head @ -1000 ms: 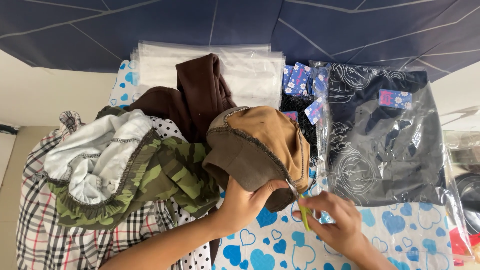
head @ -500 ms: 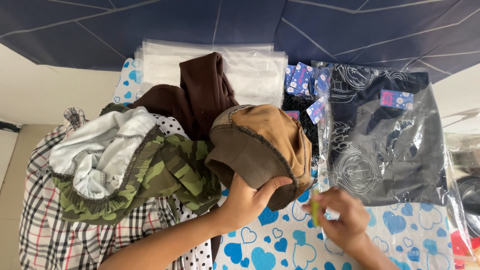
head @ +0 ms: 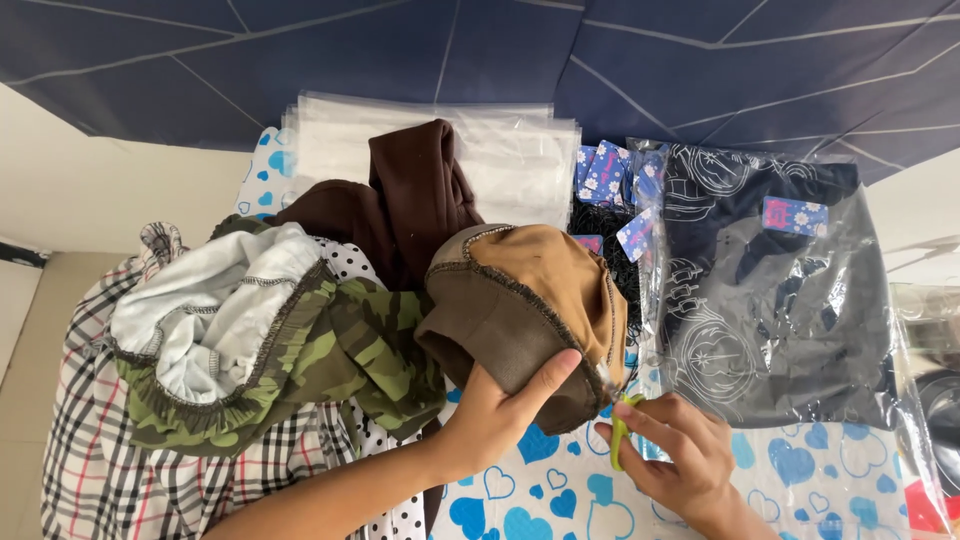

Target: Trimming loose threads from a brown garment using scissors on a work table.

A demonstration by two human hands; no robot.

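- Your left hand (head: 500, 415) grips the tan-brown cloth garment with dark stitched seams (head: 530, 310) at its near edge, over the white table cover with blue hearts (head: 800, 470).
- Your right hand (head: 675, 455) pinches small green-handled thread snips (head: 620, 435), tip touching the garment's hem.
- A camouflage cloth pile (head: 330, 360) crowds the left; a clear bag with dark clothing (head: 770, 290) lies close on the right.
- The garment looks bunched and rounded.

garment pile (head: 300, 330) left | bagged garment (head: 770, 290) right | bag stack (head: 500, 150) behind
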